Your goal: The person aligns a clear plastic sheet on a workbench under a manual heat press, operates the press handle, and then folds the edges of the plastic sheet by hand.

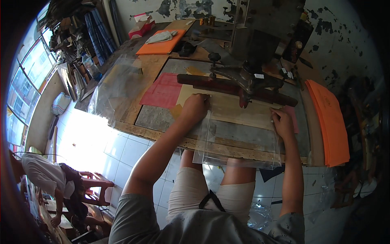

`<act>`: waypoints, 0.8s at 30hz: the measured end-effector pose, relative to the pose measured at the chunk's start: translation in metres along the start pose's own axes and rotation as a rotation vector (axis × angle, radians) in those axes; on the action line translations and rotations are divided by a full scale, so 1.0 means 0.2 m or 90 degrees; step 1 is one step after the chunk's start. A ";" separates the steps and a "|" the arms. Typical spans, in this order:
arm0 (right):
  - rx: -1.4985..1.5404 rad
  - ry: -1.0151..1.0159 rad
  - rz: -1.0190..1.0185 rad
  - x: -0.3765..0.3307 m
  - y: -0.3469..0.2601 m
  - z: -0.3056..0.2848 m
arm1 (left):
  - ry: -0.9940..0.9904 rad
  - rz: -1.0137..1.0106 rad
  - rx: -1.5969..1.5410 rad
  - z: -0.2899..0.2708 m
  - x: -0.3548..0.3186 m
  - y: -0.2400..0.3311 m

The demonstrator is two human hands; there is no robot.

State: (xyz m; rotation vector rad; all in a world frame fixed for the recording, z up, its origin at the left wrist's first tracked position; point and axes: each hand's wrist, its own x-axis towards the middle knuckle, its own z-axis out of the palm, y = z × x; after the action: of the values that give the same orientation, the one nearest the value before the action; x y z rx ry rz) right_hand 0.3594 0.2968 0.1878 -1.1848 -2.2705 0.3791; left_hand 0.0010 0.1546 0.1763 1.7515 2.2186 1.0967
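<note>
A clear plastic sheet [243,144] lies across the machine's bed and hangs over the front edge of the table. At its far left corner my left hand [196,107] is closed, pinching the film. My right hand [283,123] pinches the far right corner between thumb and fingers. Just beyond both hands runs the dark press bar [235,90], held by a metal bracket [248,77] above the bed. Beneath the film is a pale yellowish sheet [239,114], with a red sheet [162,90] to its left. The fingertips of my left hand are partly hidden.
Stacked clear plastic [122,83] covers the table's left side. Behind it, a grey cloth [161,37] rests on an orange folder [156,46]. More orange sheets [328,122] overhang the right edge. Another person [46,175] sits low at the left near a red stool [95,187].
</note>
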 end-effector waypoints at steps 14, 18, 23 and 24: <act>-0.013 0.011 -0.022 0.02 0.02 -0.02 | -0.013 -0.017 -0.025 -0.02 0.01 0.04; -0.012 0.016 -0.028 0.00 -0.01 -0.03 | -0.012 -0.020 -0.023 -0.02 0.01 0.03; -0.005 0.040 -0.037 0.00 0.00 -0.03 | -0.009 -0.002 -0.023 0.00 0.02 0.01; -0.003 0.042 -0.043 0.00 0.00 -0.03 | -0.006 0.007 -0.025 -0.01 0.01 0.02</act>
State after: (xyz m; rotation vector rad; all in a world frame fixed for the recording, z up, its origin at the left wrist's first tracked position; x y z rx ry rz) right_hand 0.3641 0.2966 0.1922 -1.1025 -2.2497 0.3051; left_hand 0.0025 0.1567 0.1809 1.7518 2.1696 1.1245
